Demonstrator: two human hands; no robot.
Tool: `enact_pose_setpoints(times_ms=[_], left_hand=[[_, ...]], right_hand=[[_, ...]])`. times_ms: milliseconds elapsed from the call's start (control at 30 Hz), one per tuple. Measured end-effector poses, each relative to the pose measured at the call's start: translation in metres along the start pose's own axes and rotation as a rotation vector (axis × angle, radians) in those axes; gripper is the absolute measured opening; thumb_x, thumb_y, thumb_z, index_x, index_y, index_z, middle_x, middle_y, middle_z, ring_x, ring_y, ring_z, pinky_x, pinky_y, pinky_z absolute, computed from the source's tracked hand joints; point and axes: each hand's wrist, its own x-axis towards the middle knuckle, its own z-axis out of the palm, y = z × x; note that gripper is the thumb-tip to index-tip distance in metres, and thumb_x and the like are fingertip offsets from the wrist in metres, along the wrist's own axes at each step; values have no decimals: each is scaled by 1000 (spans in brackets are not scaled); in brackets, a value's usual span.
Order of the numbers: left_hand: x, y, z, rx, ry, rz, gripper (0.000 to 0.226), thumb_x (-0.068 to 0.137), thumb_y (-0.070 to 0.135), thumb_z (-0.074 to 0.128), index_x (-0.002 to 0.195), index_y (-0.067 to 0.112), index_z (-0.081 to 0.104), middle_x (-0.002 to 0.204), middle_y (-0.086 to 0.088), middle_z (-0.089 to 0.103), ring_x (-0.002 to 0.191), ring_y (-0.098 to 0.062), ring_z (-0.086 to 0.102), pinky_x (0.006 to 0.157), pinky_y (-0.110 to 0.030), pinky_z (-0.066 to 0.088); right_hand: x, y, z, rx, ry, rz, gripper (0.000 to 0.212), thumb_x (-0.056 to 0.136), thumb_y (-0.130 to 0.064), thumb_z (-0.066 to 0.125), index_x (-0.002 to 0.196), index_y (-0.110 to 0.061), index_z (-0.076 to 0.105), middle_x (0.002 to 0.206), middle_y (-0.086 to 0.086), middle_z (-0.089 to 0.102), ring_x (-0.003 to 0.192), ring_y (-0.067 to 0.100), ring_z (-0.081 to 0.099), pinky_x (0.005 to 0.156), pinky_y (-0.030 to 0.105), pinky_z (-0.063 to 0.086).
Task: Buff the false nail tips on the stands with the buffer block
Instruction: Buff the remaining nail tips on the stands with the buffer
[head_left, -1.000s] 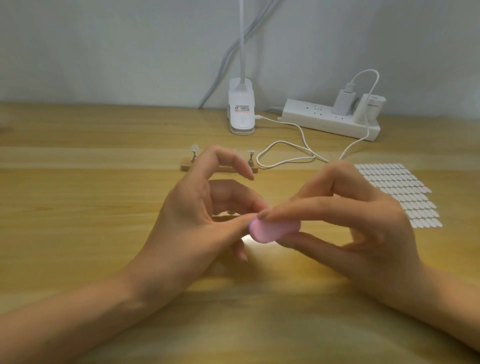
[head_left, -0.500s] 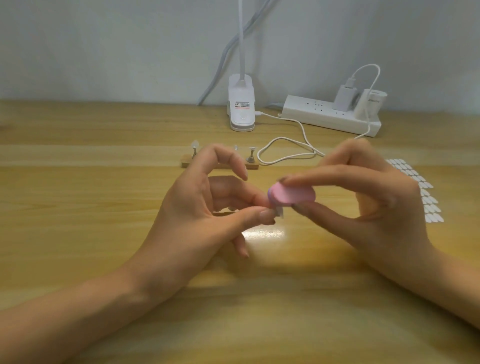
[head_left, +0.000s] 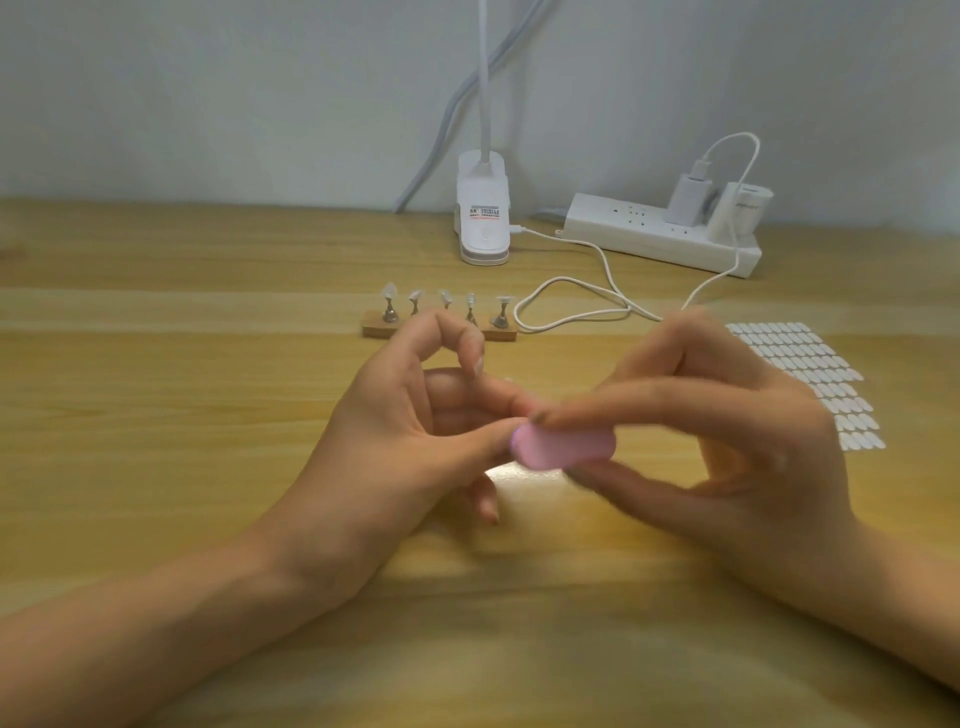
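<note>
My right hand (head_left: 737, 431) pinches a pink oval buffer block (head_left: 563, 446) between thumb and forefinger, just above the table. Its left end lies against the fingertips of my left hand (head_left: 395, 431). That hand's thumb and middle finger pinch together there on a small nail tip stand, which the block almost wholly hides. The left forefinger curls up above. Behind my left hand a wooden base (head_left: 375, 329) carries several metal stands with clear false nail tips (head_left: 389, 291). The right hand and block are motion-blurred.
A white clip lamp (head_left: 483, 218) and a white power strip (head_left: 649, 236) with plugged chargers stand at the back by the wall. A white cable (head_left: 571, 306) loops right of the wooden base. A sheet of white adhesive tabs (head_left: 810, 374) lies at the right.
My right hand carried the buffer block up and right off the left fingertips, then back down left onto them. My left hand stayed nearly still, pinching the same way.
</note>
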Motion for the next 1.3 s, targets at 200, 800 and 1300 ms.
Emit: enact_pose_setpoints(times_ms=[200,800,1300], left_hand=[[-3,-1,2,-20,-36,-31,50,67,7,81,90,12,37,77,-11,74,69,-21,73,38,-19,43],[-1,-1,-3,-60,-21,-34,45,67,14,84,88,18,44,79,-8,75,73,-21,74,39,-18,44],[8,15,-19,-55,130,254,34,79,9,73,102,18,50,91,-2,74,91,-25,75,52,-21,54]], right_hand=[[2,0,0,2,19,15,24,86,-25,75,109,-27,68,86,3,55,80,24,58,73,35,45],[0,9,-7,51,77,38,27,86,-20,76,112,-23,68,92,4,58,84,16,55,74,27,42],[24,42,-28,-286,-366,523,28,87,-31,67,114,-38,66,111,-16,51,108,13,44,92,27,33]])
